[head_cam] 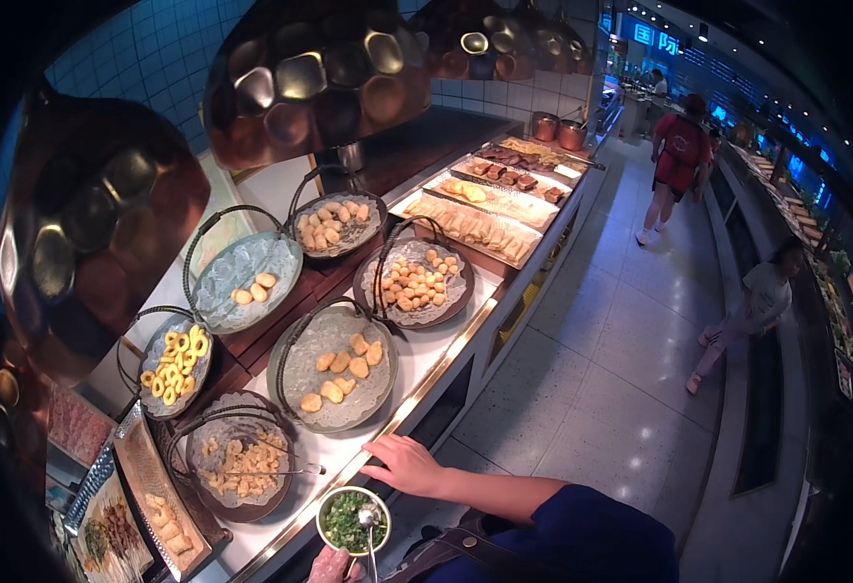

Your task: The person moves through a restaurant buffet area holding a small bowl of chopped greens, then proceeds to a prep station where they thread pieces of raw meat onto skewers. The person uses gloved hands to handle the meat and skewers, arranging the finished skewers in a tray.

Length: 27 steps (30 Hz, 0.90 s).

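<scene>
My left hand (331,565), at the bottom edge and partly cut off, holds a small pale bowl (322,523) of chopped green herbs (344,519). A metal spoon (369,519) stands in the herbs, its handle towards me. My right hand (406,463) rests on the metal-trimmed edge of the buffet counter, fingers on the edge and nothing seen in them. Just beyond it is a round handled plate (390,397) with golden fried pieces (358,366). Left of the bowl, tongs (302,471) lie across a plate of crumbly fried pieces (245,466).
Hammered metal lamp shades (317,87) hang low over the counter. Farther back stand more handled plates (463,299) and rectangular food trays (470,226). In the aisle a person in red (681,146) walks; another person (765,295) is by the right-hand counter (732,503).
</scene>
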{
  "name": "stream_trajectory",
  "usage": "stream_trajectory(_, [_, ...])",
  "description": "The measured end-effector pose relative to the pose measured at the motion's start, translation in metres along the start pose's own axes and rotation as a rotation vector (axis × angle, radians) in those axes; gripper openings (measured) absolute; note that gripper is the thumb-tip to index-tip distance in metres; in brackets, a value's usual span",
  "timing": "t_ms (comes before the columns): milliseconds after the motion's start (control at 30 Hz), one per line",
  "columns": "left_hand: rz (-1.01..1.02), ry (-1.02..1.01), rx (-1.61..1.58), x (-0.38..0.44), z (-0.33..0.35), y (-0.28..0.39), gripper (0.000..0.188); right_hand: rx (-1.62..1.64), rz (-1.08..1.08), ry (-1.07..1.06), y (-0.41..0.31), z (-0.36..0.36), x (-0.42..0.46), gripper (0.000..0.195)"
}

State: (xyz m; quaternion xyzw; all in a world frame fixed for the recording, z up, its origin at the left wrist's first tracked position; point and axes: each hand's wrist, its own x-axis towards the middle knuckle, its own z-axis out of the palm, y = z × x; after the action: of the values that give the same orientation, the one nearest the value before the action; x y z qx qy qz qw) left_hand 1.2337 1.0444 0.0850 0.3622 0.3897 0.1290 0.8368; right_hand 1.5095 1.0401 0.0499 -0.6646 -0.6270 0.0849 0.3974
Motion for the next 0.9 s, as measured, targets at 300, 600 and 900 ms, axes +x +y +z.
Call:
stream_trajectory(300, [-0.124, -0.217, 0.262, 0.137, 0.178, 0.030, 0.027, 0.176, 0.353, 0.424, 0.095, -0.179, -0.096, 0.024])
stream_trajectory(600, [-0.144, -0.474, 0.392, 0.289, 0.404, 0.016, 0.023, -0.300, 0.024, 0.395, 0.186, -0.359, -0.153, 0.046])
stream_trajectory(900, [-0.225, -0.563, 0.413, 0.428, 0.567, 0.003, 0.023, -0.437, 0.045, 0.266, 0.307, -0.436, -0.116, 0.048])
